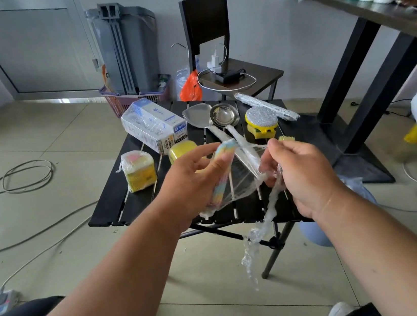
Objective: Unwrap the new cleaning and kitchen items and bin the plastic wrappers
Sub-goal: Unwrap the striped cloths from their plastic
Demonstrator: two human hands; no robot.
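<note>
Pale floor tiles point(219, 289) crossed by loose cables lie under a low black slatted table point(117, 196). Nearest, above the table's near edge, the left hand point(192, 183) grips a pastel striped sponge point(223, 166), thumb on one face and fingers curled behind it, so the sponge stands on edge just right of the palm. Clear plastic wrap point(242, 180) stretches taut from the sponge rightward to the right hand point(307, 171), which pinches the film between thumb and curled fingers; a twisted tail of wrap hangs down from that hand below the table's level.

Farther on the table, a wrapped stack of yellow sponges point(139, 173) sits at the left, and a yellow sponge point(181, 152) peeks out behind the left hand. Past the hands lie a steel spatula point(195, 117) and a ladle point(224, 116) side by side, handles wrapped in film, with a glittery scrubber point(261, 121) at the right. A wrapped box point(154, 125) lies at the far left, a long wrapped roll point(265, 106) at the far right.

Beyond stand a dark chair point(206, 20) and a grey bin point(126, 49).
</note>
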